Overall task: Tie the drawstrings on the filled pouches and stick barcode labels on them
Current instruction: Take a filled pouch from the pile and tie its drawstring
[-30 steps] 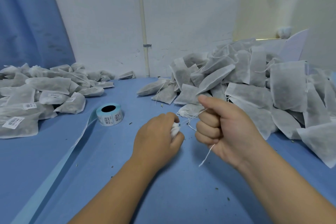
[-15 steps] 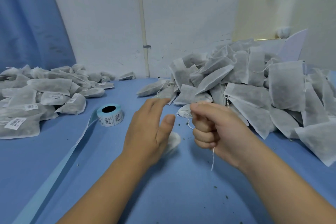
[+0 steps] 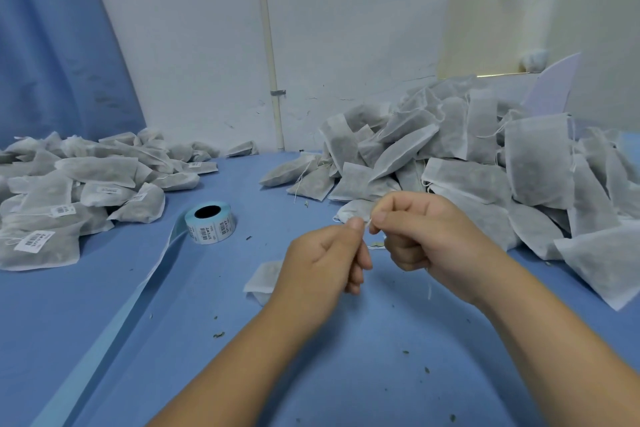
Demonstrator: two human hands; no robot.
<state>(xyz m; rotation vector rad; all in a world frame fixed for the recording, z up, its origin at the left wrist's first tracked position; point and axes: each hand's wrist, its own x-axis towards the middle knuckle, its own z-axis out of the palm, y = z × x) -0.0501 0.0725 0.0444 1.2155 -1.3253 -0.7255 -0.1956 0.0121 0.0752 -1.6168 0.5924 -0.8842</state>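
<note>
A filled grey-white pouch (image 3: 264,279) lies on the blue table (image 3: 104,288), mostly hidden behind my left hand. My left hand (image 3: 325,260) and my right hand (image 3: 422,236) meet above it, each pinching the pouch's thin white drawstring (image 3: 372,246) between thumb and forefinger. A loose string end (image 3: 429,291) hangs below my right hand. The roll of barcode labels (image 3: 211,224) stands to the left, with its blue backing strip (image 3: 104,333) trailing toward me.
A big heap of unlabelled filled pouches (image 3: 485,177) covers the right side up to the wall. Labelled pouches (image 3: 62,198) are piled at the left. A white pipe (image 3: 272,80) runs down the back wall. Small herb crumbs dot the table.
My left hand let go of the bunched pouch, opened briefly, and now pinches the string beside my right hand. The pouch has dropped onto the table under my left hand.
</note>
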